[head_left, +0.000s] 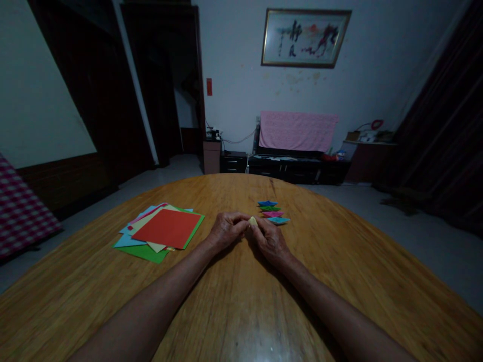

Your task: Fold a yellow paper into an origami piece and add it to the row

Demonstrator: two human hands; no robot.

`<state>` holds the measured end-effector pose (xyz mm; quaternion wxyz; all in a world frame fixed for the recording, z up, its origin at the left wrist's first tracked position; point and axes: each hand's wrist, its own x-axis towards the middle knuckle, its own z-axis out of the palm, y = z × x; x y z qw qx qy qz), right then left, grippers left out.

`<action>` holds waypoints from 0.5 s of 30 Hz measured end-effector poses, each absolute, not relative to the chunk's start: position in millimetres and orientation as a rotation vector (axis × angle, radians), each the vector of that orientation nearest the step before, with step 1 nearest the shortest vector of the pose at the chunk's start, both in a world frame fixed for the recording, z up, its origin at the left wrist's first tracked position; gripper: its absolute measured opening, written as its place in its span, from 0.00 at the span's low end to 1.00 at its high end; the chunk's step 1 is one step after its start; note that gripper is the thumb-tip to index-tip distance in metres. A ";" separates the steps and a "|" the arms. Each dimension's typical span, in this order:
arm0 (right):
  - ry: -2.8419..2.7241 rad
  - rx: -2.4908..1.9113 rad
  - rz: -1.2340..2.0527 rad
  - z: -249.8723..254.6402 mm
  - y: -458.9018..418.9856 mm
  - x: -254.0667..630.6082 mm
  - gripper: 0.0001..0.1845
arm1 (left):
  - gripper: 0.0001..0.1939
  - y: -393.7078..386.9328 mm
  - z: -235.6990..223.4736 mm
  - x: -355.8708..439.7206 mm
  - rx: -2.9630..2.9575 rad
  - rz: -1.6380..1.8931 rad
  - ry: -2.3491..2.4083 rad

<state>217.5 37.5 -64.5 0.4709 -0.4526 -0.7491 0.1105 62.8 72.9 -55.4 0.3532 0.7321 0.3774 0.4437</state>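
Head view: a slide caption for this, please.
Left hand and right hand pinch a small yellow piece above a wooden table, near coloured sheets and four folded paper boats.

Dark brush characters [295,32] mark the framed picture [311,54] (too blurred to read for certain).

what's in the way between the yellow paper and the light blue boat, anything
The right hand: its fingers are on the yellow paper, and its knuckles stand between that paper and the light blue boat. No other object is visible in that gap.
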 end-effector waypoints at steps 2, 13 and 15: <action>-1.831 -1.108 0.284 -65.2 38.2 217.5 0.15 | 0.12 73.6 -57.6 63.5 1.872 1.144 0.987; -1.687 -1.116 0.525 -63.0 34.5 215.4 0.18 | 0.12 70.4 -60.5 67.4 1.812 1.159 0.948; -1.647 -1.096 0.605 -63.0 35.1 215.8 0.17 | 0.13 69.0 -58.1 67.3 1.747 1.140 0.910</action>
